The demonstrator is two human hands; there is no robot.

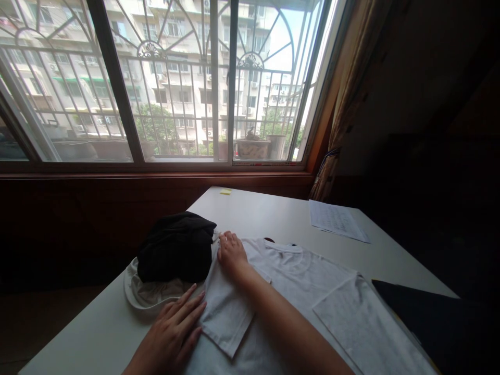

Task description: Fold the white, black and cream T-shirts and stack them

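A white T-shirt lies spread on the white table, its neckline toward the window. The sleeve on its left side is laid inward over the body. My right hand rests on the shirt's left shoulder edge, fingers slightly bent and apart, palm down. Beside the sleeve's left edge, my left hand lies with fingers stretched out, fingertips touching the cloth. Just beyond it sits a bundle of black cloth on top of a light-coloured cloth item with a curved rim.
The white table narrows toward the window. A yellow sticky note lies at its far edge, printed papers at the far right. A dark flat object lies right of the shirt. A curtain hangs beside the window.
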